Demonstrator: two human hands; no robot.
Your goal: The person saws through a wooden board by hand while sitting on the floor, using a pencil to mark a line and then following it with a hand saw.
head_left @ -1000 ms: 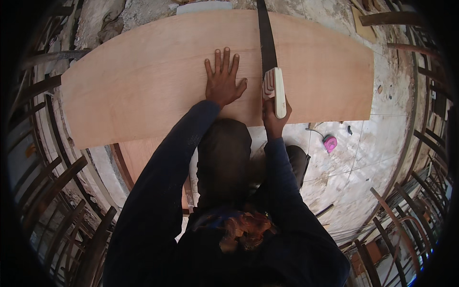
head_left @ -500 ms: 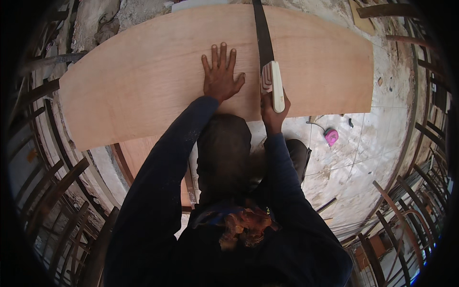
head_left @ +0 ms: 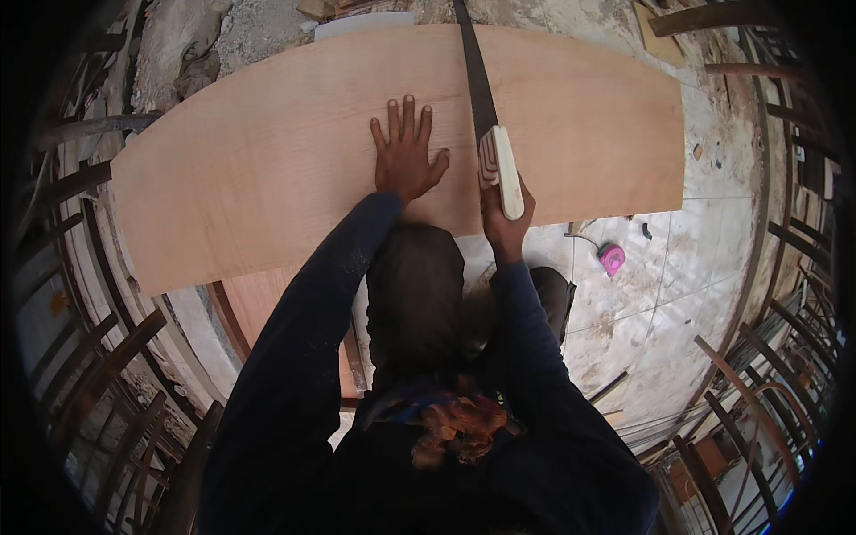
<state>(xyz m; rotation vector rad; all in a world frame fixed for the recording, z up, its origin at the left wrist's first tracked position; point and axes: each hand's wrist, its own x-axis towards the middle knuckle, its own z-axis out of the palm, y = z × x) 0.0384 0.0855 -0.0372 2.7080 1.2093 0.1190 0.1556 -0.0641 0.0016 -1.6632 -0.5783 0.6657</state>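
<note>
Pressed left hand (head_left: 407, 165) with wide fingers onto board (head_left: 348, 134), spanning ten to two o'clock; gripped saw (head_left: 483, 109) in right hand (head_left: 506, 229), pointing toward twelve. Found board unparted; could not tell any cut's depth.

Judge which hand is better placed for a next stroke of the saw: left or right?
Likely the right hand: it is closed around the pale handle of the saw. The left hand lies flat and spread on the wooden sheet, away from the handle.
</note>
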